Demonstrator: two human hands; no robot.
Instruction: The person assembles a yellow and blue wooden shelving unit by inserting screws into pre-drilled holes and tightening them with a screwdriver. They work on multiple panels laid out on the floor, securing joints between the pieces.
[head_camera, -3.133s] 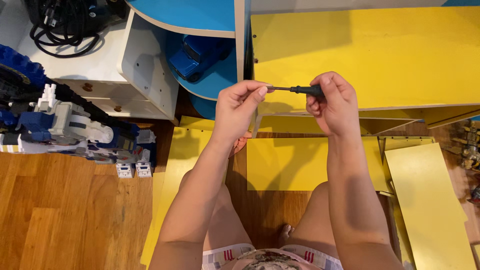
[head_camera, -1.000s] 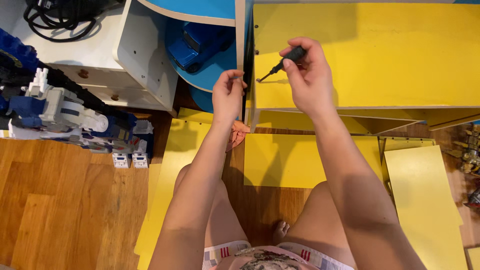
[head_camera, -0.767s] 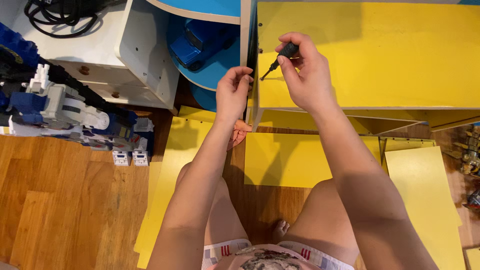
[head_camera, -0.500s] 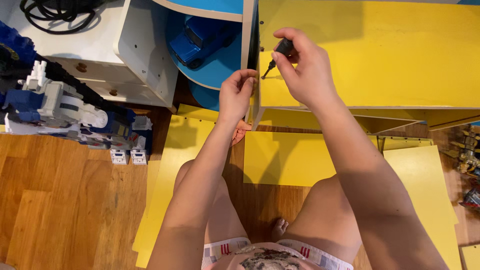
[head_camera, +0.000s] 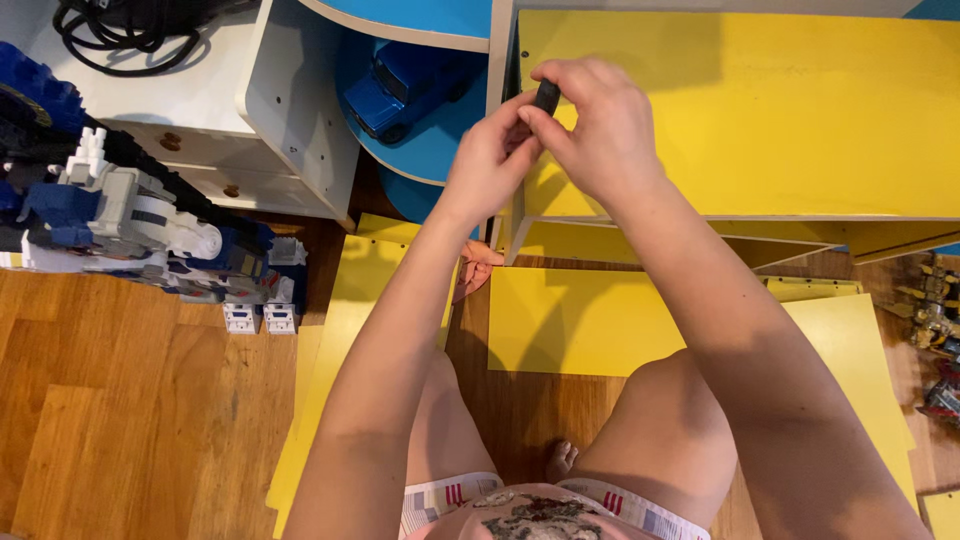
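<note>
Holding a black screwdriver (head_camera: 547, 95) with the right hand (head_camera: 600, 130), fingers shut tight round its handle, up at the left edge of the yellow box (head_camera: 760, 110). Left hand (head_camera: 490, 160) pinched shut by the tip, maybe steadying a screw, too hidden to tell. To do it well: keep the tool straight on the hole, push a bit, turn slow, keep the left fingers clear of the tip.

Below, a brown wood floor (head_camera: 120, 420) with flat yellow boards (head_camera: 570, 320) lying on it, one under the knees, one by the right edge. On the left, a white cabinet (head_camera: 250, 110) with black cables (head_camera: 130, 25) on top. Next to it, a blue shelf (head_camera: 430, 140) with a blue toy truck (head_camera: 400, 85) inside. By the left edge, a blue and white toy robot (head_camera: 130, 225) lying on the floor. More small toys (head_camera: 935, 320) at the far right.
</note>
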